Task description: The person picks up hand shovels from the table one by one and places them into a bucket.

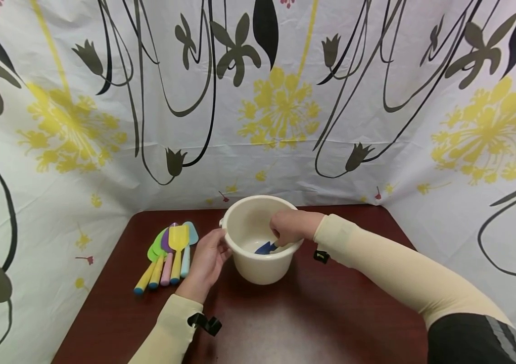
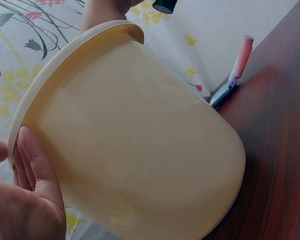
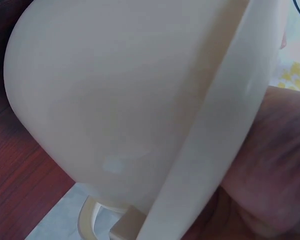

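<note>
Your sleeved forearms fill the near edge of the head view, and both meet at the cream bucket [image 1: 260, 237] standing upright near the middle of the dark wood table [image 1: 321, 323]. Your left hand [image 1: 207, 260] lies against the bucket's wall at nine o'clock, fingers curved to it, apparently to steady it. Your right hand [image 1: 291, 227] dips over the rim at three o'clock, fingers curled about the handle of a blue spatula [image 1: 266, 247] whose blade lies on the bucket floor; how firmly it is pinched cannot be told. A fan of coloured spatulas [image 1: 169, 255] lies on the table at nine o'clock of the bucket, just beyond your left hand and apart from the bucket. From the left wrist, the bucket [image 2: 135, 140] fills the frame; your left hand's fingers [image 2: 35, 165] touch the wall just under the rim, a contact the head view only suggests, and one pink-handled spatula [image 2: 237, 67] shows past it. From the right wrist, only the bucket's outer wall and rim [image 3: 140, 100] and part of your right hand [image 3: 270, 165] appear; the blue spatula and the grip are hidden there.
</note>
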`<state>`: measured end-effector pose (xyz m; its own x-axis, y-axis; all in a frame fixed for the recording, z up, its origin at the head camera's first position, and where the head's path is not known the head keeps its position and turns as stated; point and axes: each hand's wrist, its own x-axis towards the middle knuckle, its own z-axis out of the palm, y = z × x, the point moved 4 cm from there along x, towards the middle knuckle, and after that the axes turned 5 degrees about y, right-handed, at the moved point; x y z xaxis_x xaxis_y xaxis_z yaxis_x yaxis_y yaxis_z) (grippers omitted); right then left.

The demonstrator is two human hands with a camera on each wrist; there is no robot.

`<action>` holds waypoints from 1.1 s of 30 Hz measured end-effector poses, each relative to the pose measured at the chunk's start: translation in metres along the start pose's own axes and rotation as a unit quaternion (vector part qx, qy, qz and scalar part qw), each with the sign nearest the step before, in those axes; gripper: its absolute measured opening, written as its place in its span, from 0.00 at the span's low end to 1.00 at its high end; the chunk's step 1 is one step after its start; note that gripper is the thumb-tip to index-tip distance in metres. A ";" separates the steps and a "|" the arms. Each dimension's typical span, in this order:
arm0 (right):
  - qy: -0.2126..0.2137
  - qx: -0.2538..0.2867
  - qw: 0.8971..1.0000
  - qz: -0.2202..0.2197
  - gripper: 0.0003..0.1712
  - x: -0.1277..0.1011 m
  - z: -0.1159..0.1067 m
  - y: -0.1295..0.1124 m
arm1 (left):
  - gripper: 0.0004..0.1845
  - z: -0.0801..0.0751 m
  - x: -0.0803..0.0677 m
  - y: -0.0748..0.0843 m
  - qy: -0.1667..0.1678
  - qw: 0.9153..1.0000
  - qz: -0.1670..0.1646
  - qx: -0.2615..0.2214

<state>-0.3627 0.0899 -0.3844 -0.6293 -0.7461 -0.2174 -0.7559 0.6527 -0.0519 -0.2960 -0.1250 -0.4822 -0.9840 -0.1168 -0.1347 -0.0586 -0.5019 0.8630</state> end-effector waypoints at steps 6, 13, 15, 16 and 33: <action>-0.003 0.003 1.000 0.012 0.14 0.001 0.000 0.001 | 0.21 -0.001 0.000 0.001 0.002 1.000 0.001 0.007; 0.023 0.043 0.999 0.016 0.09 -0.003 -0.001 0.004 | 0.20 0.000 0.000 0.001 0.002 1.000 0.001 0.003; 0.041 0.074 0.996 0.017 0.11 -0.007 -0.005 0.007 | 0.19 0.000 0.000 0.000 0.002 1.000 0.001 0.001; 0.052 0.086 0.995 0.013 0.12 -0.010 -0.008 0.008 | 0.19 0.000 0.000 0.000 0.002 1.000 0.002 0.001; 0.226 0.153 0.961 0.039 0.07 -0.091 -0.034 0.058 | 0.18 0.002 -0.003 0.002 0.001 1.000 0.004 -0.002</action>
<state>-0.3554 0.1911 -0.3350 -0.7484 -0.6291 0.2099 -0.6581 0.6655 -0.3520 -0.2938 -0.1244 -0.4793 -0.9839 -0.1230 -0.1298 -0.0506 -0.5046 0.8619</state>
